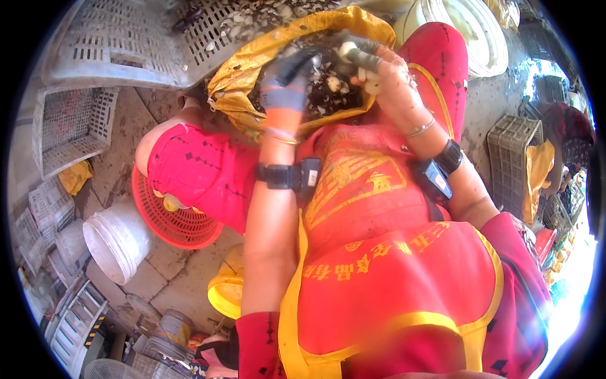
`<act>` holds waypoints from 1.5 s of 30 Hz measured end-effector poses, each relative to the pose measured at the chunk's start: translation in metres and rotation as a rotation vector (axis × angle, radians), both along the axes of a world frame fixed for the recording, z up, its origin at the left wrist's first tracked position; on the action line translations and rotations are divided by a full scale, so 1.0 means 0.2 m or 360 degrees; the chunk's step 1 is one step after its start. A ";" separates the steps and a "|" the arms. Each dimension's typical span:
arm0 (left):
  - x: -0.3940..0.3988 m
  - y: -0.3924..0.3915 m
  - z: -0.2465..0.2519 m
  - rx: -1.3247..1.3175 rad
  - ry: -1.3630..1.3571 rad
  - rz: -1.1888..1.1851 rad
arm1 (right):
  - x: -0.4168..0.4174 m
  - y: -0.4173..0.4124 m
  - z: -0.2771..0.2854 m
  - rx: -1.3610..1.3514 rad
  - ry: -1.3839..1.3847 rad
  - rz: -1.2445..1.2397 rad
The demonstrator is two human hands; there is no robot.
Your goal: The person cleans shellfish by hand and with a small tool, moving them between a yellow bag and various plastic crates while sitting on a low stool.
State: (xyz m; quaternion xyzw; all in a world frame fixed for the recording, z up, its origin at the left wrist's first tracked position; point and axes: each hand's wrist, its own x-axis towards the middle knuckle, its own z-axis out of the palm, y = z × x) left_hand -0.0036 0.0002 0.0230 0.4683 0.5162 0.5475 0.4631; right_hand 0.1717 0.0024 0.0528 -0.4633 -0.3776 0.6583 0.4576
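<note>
My left hand (286, 78), in a grey and orange glove with dark fingertips, is blurred over a yellow woven sack (236, 80); whether it holds something cannot be told. My right hand (390, 80) has grey coverings on some fingers and is closed around a pale, rounded piece (347, 49), apparently shellfish, at its fingertips. More pale pieces (369, 81) show under its fingers. Inside the open sack, between my knees, lie dark and whitish shells (334, 84). Both wrists bear black strapped devices.
Grey plastic crates (113, 42) with shells stand beyond the sack at upper left. A white tub (492, 42) is at upper right. Near my left leg are a red basket (189, 232), a white bucket (113, 241) and a yellow bucket (225, 293). Another person (565, 128) is at far right beside a crate.
</note>
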 end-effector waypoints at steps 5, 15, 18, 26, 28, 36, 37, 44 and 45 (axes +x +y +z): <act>0.01 0.02 -0.11 0.0310 0.0355 -0.0131 | 0.01 0.01 -0.07 -0.0808 0.1067 -0.0175; -0.02 0.02 -0.14 -0.0008 0.0056 -0.0179 | 0.02 0.03 -0.14 -0.0640 0.1046 -0.0071; 0.01 0.03 -0.15 0.0497 0.0594 -0.0176 | 0.06 0.02 -0.14 -0.0194 0.0426 0.0342; 0.00 0.01 -0.14 0.0373 0.0294 -0.0172 | 0.08 0.04 -0.21 -0.0234 0.0380 0.0288; -0.03 0.02 -0.15 0.0004 0.0095 -0.0088 | 0.08 0.04 -0.20 -0.0221 0.0567 0.0355; -0.10 0.04 -0.37 -0.0410 -0.0081 0.0052 | 0.05 0.08 -0.24 0.0813 -0.1380 0.0346; -0.07 0.04 -0.29 -0.0478 -0.0180 0.0090 | 0.02 0.06 -0.08 0.0252 -0.0919 0.0105; -0.03 0.04 -0.26 -0.0489 -0.0474 0.0101 | 0.27 0.13 0.15 -0.0981 0.0744 -0.0589; -0.02 0.04 -0.26 -0.0448 -0.0476 0.0080 | 0.32 0.13 0.18 -0.0941 0.0830 -0.0603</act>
